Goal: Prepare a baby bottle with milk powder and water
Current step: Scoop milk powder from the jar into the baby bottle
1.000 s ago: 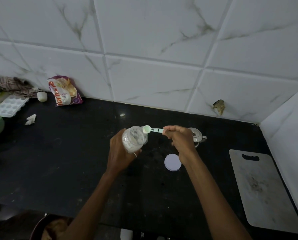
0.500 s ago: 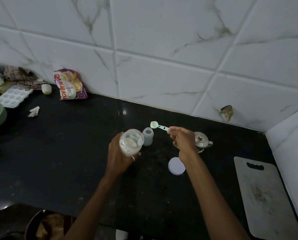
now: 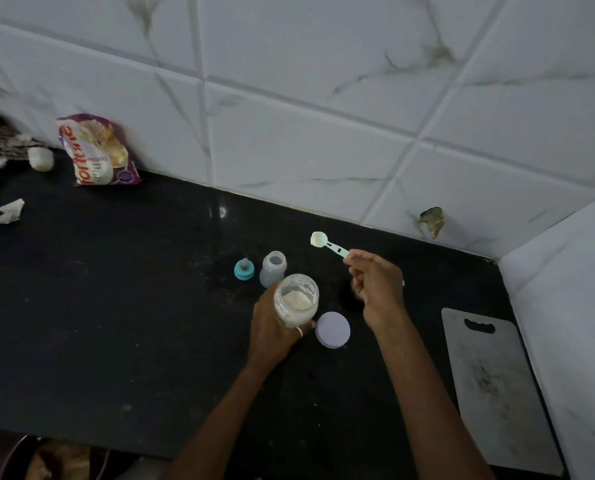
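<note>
My left hand (image 3: 272, 332) grips an open clear jar of milk powder (image 3: 296, 299), tilted toward me above the black counter. My right hand (image 3: 375, 285) pinches the handle of a pale green measuring scoop (image 3: 327, 242), held up to the right of the bottle with powder in its bowl. The open baby bottle (image 3: 273, 268) stands upright just behind the jar. Its teal teat ring (image 3: 244, 269) lies to the bottle's left. The jar's lilac lid (image 3: 333, 329) lies flat between my hands.
A grey cutting board (image 3: 490, 382) lies at the right by the side wall. A purple food packet (image 3: 95, 150) leans on the tiled back wall at the left, with a small white cup (image 3: 41, 159) and a crumpled paper scrap (image 3: 10, 211) nearby.
The scoop has come out of the jar mouth and risen up and to the right. The jar has dropped lower, baring the bottle and teat ring behind it.
</note>
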The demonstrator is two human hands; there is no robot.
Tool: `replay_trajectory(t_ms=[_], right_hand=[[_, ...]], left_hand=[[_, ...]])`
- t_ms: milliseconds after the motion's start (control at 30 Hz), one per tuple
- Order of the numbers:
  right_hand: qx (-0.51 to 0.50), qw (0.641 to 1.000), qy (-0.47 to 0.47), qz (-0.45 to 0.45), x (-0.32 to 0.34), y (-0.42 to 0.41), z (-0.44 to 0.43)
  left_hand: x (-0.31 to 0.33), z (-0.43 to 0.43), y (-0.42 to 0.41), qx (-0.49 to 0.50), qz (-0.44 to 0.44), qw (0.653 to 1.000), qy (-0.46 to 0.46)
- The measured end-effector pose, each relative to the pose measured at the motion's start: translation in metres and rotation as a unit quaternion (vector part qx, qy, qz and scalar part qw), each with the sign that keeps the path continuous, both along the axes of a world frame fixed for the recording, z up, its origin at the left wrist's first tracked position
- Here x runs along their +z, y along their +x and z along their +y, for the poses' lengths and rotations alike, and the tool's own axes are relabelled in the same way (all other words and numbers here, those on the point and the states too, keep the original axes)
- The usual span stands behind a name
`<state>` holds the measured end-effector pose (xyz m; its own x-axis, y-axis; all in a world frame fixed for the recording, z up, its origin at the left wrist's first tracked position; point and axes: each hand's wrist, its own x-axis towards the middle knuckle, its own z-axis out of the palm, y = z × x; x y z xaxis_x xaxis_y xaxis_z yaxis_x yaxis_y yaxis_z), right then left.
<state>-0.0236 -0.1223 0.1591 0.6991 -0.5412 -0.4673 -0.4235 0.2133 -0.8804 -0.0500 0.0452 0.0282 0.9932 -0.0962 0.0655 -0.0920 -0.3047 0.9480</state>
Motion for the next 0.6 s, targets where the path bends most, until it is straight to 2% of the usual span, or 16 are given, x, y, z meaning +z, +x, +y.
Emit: replay_trajectory(t_ms=[300,600], right_hand=[[-0.028,0.999,-0.011,-0.017,0.01,-0.002,-0.027],[-0.032,0.999,-0.005,-0.022,0.001,-0.001,-0.044]], left_hand=[[-0.017,-0.06,0.053,0.009,0.017,1.0,0.011],[-0.039,-0.073,0.071,0.009,0.049,0.999,0.02]])
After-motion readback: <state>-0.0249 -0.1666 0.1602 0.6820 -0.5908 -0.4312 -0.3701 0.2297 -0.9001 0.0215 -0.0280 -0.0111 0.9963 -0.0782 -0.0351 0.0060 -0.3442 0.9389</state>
